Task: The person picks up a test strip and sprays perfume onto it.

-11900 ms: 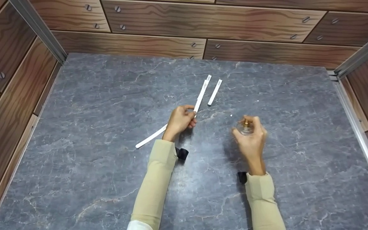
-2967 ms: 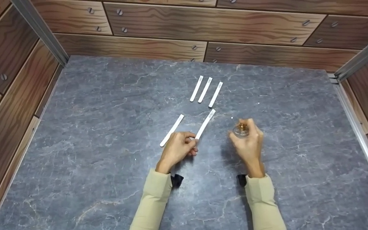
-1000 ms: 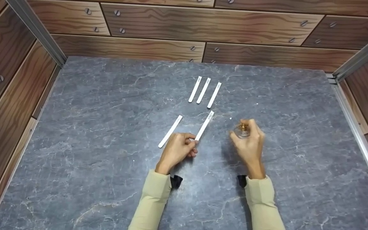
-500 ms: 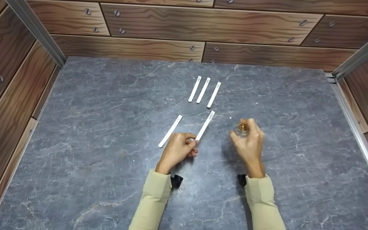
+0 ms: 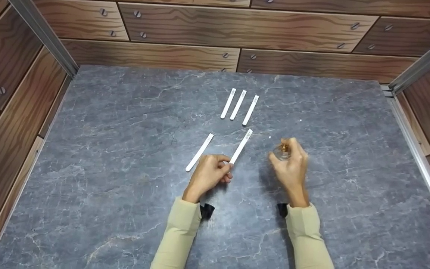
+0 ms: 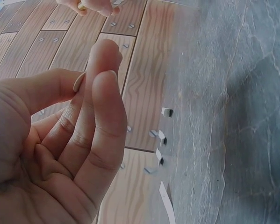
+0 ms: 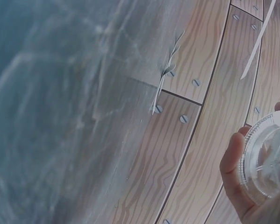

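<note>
My left hand pinches the near end of a white paper test strip between thumb and fingers. The strip slants up and away to the right, with small dark print at its far end. Facing it, my right hand holds a clear glass perfume bottle with a gold spray neck, index finger at its top. The round ribbed glass base fills the lower right of the right wrist view. In the left wrist view, fingers mostly hide the held strip.
Three similar strips lie side by side toward the back of the marbled grey table. One more strip lies just left of my left hand. A tiny white speck sits near the bottle. Wood-patterned walls enclose the table.
Since the oldest frame, my left hand has come nearer and three strips now lie apart at the back; the left strip has shifted. Over the last three seconds, both hands have stayed almost still.
</note>
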The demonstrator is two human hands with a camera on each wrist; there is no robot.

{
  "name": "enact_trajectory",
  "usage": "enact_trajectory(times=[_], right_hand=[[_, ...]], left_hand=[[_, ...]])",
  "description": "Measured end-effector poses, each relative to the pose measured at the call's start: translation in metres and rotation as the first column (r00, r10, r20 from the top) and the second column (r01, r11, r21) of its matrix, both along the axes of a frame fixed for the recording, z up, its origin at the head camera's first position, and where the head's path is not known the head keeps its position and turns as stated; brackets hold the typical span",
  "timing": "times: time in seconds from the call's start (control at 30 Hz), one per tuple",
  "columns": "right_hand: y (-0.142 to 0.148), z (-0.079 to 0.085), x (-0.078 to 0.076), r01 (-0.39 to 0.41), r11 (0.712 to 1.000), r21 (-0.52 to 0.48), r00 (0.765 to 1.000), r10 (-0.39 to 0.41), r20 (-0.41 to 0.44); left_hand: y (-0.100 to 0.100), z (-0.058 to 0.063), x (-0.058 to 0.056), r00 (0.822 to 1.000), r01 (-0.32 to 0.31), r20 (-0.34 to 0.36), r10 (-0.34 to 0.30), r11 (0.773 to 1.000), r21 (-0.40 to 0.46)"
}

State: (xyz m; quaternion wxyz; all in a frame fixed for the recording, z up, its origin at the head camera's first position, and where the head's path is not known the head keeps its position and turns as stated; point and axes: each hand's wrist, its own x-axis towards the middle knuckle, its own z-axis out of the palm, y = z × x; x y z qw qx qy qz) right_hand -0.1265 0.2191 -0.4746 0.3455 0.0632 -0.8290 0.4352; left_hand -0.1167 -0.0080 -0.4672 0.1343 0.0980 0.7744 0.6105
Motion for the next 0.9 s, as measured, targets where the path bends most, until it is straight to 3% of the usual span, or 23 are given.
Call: enact_trajectory(times=[0.47, 0.63, 0.9], right_hand=[[0.000, 0.002, 0.000, 0.026, 0.999, -0.027, 0.999, -0.025, 0.043], [0.002, 0.004, 0.001, 0.013, 0.999, -0.045, 0.999, -0.011, 0.049], [0.004, 0.003, 0.001, 0.024, 0.998, -0.051, 0.998, -0.021, 0.051]], left_hand=[[-0.005, 0.001, -0.001, 1.000, -0.015, 0.020, 0.015, 1.000, 0.025], [-0.016, 0.003, -0.007, 0.998, -0.065, 0.026, 0.064, 0.997, 0.046], [-0.028, 0.003, -0.024, 0.995, -0.101, -0.008, 0.101, 0.995, -0.002]])
